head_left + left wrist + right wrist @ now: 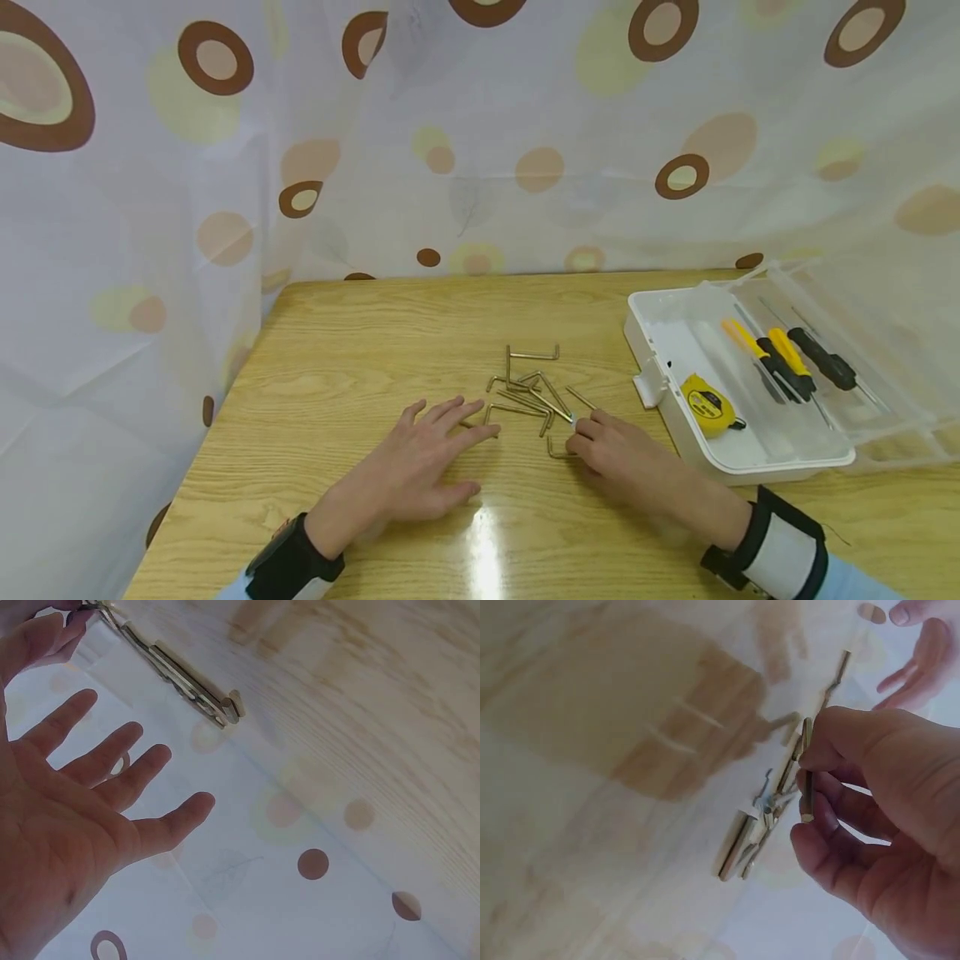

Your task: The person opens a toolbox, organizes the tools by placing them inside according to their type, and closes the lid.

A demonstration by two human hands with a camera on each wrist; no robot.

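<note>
Several bent, brass-coloured metal rods that look like hex keys [521, 398] lie in a loose pile on the wooden table. At the pile's right edge my right hand [618, 462] has its fingertips low over the table. The right wrist view shows that hand [900, 795] pinching one hex key [807, 796] between thumb and fingers. My left hand [420, 467] is spread palm down at the pile's left side, fingers apart. In the left wrist view the left hand [82, 795] holds nothing. Its fingers partly cover a rod in the head view.
To the right stands a white plastic toolbox [757, 467] with its clear lid [900, 400] swung open. Inside are a yellow tape measure [707, 406] and several screwdrivers [821, 358], seen in or through the clear lid. A patterned curtain [480, 142] hangs behind the table [360, 333].
</note>
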